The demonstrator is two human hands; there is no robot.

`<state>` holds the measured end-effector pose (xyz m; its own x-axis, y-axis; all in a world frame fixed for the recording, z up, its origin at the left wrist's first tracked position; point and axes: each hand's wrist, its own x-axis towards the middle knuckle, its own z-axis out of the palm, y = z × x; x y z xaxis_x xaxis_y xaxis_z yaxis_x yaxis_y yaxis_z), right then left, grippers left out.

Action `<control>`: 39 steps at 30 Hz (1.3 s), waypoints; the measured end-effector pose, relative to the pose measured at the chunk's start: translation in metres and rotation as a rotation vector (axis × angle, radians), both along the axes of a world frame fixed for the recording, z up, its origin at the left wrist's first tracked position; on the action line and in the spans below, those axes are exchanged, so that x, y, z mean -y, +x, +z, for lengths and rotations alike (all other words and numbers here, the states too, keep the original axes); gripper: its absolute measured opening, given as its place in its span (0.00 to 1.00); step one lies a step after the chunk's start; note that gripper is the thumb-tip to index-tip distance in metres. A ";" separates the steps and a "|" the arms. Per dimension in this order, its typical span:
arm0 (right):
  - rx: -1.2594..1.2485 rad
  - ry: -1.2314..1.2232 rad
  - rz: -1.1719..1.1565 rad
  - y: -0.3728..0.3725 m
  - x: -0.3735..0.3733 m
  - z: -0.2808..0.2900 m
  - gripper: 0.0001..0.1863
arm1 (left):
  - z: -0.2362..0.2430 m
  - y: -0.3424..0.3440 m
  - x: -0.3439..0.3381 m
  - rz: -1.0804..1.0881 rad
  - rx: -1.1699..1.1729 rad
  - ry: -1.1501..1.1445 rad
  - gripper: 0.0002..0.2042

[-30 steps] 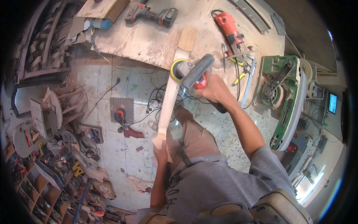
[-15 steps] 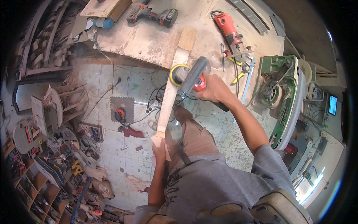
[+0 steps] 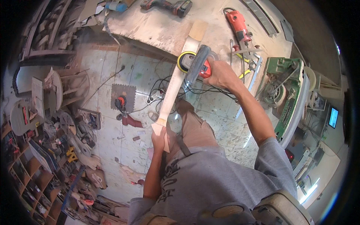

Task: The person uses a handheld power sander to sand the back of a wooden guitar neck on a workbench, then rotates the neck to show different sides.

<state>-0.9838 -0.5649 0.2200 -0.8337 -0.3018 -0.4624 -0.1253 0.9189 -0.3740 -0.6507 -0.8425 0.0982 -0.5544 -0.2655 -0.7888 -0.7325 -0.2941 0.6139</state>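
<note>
My left hand (image 3: 159, 137) grips the near end of a long pale wooden piece (image 3: 175, 81), which slants up and away until its far end rests on the dusty workbench (image 3: 157, 28). My right hand (image 3: 220, 73) holds a grey and red power sander (image 3: 195, 63) by its body. The sander's yellow-rimmed round pad presses against the right side of the wood, about two thirds of the way up. Its black cord hangs down toward the floor.
On the workbench lie a cordless drill (image 3: 168, 5) and a red angle grinder (image 3: 239, 25). A green machine (image 3: 285, 86) stands at the right. Cables and a power strip (image 3: 155, 96) lie on the tiled floor. Wood parts and tools crowd the shelves (image 3: 33, 165) at the left.
The sander has slid slightly along the wood, toward its near end. My left hand keeps its hold on the near end.
</note>
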 end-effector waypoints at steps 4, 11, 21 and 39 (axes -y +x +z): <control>-0.098 -0.136 -0.076 -0.006 0.002 0.004 0.37 | -0.001 0.002 -0.002 -0.001 -0.045 -0.002 0.13; 0.033 -0.050 0.076 0.024 0.007 0.000 0.33 | 0.021 -0.003 -0.003 0.005 0.029 0.000 0.15; 0.003 -0.050 0.031 0.005 0.011 0.002 0.34 | 0.034 -0.008 0.000 -0.020 0.051 0.005 0.16; 0.085 -0.055 0.150 0.059 0.046 0.026 0.33 | 0.042 -0.010 0.005 -0.011 0.005 0.064 0.18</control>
